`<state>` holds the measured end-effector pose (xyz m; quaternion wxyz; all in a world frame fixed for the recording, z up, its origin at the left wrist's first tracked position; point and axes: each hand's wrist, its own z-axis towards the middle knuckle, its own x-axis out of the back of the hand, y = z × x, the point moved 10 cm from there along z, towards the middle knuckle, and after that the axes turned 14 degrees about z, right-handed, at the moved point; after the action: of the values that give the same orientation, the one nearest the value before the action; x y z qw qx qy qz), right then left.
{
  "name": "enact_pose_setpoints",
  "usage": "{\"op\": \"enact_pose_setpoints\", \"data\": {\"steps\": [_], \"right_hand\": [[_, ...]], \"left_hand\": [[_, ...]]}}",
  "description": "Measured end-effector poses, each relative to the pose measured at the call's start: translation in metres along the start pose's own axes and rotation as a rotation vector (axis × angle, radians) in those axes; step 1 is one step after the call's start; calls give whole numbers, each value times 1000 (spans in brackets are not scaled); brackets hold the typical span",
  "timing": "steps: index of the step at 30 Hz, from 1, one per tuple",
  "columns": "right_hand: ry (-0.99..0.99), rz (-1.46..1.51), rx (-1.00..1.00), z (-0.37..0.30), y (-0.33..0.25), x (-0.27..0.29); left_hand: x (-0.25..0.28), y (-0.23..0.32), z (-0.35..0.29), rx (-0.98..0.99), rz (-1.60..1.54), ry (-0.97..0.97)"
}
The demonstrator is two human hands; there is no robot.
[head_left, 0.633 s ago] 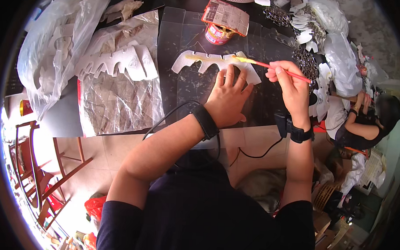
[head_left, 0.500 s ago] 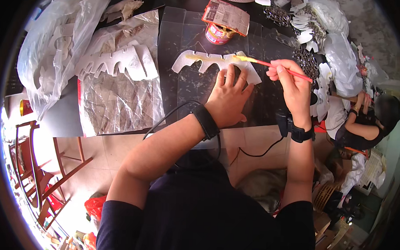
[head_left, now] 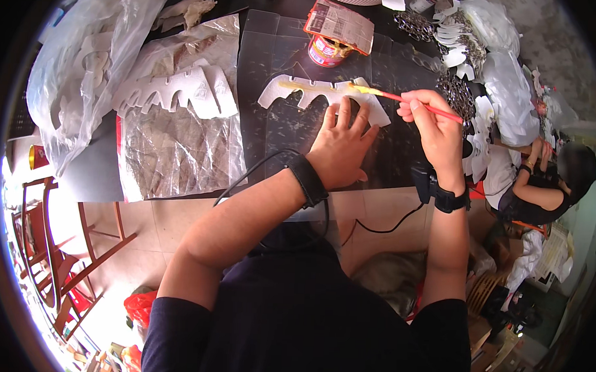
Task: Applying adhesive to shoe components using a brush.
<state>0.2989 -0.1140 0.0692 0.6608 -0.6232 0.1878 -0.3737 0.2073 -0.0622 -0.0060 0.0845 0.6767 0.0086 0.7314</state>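
My left hand (head_left: 342, 148) lies with fingers spread on the lower edge of a white scalloped cutout piece (head_left: 318, 88), pressing it to the dark tabletop. A yellowish smear runs along the piece's upper left part. Between the thumb and fingers of my right hand (head_left: 434, 128) is a slim brush (head_left: 396, 97) with a red handle. Thick yellow paste coats its tip, which touches the piece near its notched upper edge, right of the middle. Just beyond stands a red can (head_left: 326, 51), with yellow paste at its rim and a printed card (head_left: 341, 25) across its top.
Left of me, more white cutouts (head_left: 202, 97) lie on a clear plastic-wrapped sheet (head_left: 181, 156), beside a big plastic bag (head_left: 95, 67). Dark chains (head_left: 455, 93) and white pieces crowd the right. Another person (head_left: 541, 181) sits at far right. A cable (head_left: 395, 227) hangs by my right wrist.
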Motion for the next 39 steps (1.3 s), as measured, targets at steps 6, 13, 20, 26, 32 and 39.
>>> {"op": "enact_pose_setpoints", "data": {"steps": [6, 13, 20, 26, 32, 39], "right_hand": [[12, -12, 4, 4, -1, -4], [-14, -46, -6, 0, -5, -3], [-74, 4, -46, 2, 2, -13], [-44, 51, -46, 4, 4, -12], [13, 113, -46, 5, -6, 4], [58, 305, 69, 7, -42, 2]], "left_hand": [[-1, -1, -1, 11, 3, 7], [1, 0, -1, -1, -3, 14], [4, 0, -1, -1, 2, 57], [3, -2, 0, 13, -16, 25], [2, -2, -1, 27, -9, 13], [1, 0, -2, 11, -13, 19]]}}
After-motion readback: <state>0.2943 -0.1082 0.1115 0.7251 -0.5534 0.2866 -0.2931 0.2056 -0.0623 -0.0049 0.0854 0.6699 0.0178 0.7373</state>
